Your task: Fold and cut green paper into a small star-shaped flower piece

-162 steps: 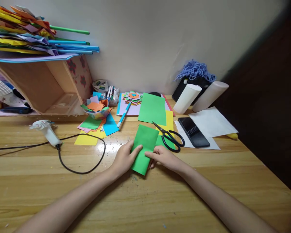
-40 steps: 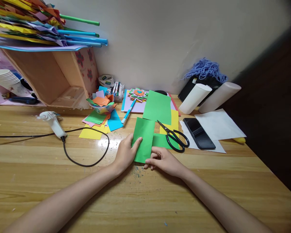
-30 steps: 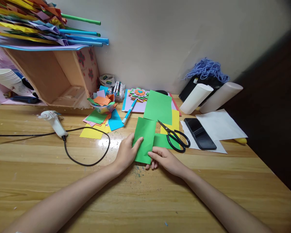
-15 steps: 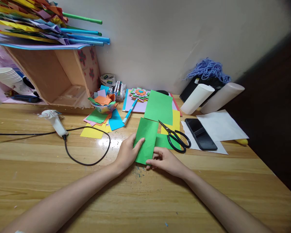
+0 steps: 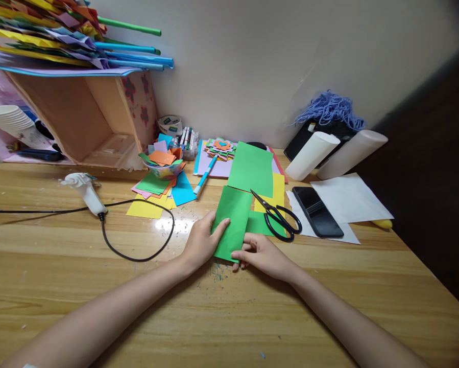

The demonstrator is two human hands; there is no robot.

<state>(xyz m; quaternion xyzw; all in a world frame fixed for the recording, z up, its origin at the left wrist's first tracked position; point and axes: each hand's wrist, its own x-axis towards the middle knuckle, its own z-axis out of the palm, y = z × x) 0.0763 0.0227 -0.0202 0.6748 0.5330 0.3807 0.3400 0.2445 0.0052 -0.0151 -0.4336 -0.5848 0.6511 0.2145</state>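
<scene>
A rectangle of green paper (image 5: pixel 235 220) is held between both hands, tilted a little above the table. My left hand (image 5: pixel 203 236) grips its left edge, thumb on top and the fingers hidden underneath. At the lower right corner, my right hand (image 5: pixel 262 254) pinches the sheet between thumb and curled fingers. Black-handled scissors (image 5: pixel 277 217) lie just right of the paper, across a green paper piece (image 5: pixel 257 223) and a yellow sheet (image 5: pixel 278 189). Behind, a larger green sheet (image 5: pixel 251 168) rests near a layered paper flower (image 5: pixel 220 148).
To the left are a white glue gun (image 5: pixel 86 194) with a looped black cord and a bowl of paper scraps (image 5: pixel 162 166). A phone (image 5: pixel 317 212), white sheets (image 5: pixel 352 197) and paper rolls (image 5: pixel 312 156) are on the right. An open box (image 5: pixel 76 112) stands back left.
The green paper has shifted very slightly to the right, its right edge turned a little more outward. Both hands keep their hold and nearly the same place.
</scene>
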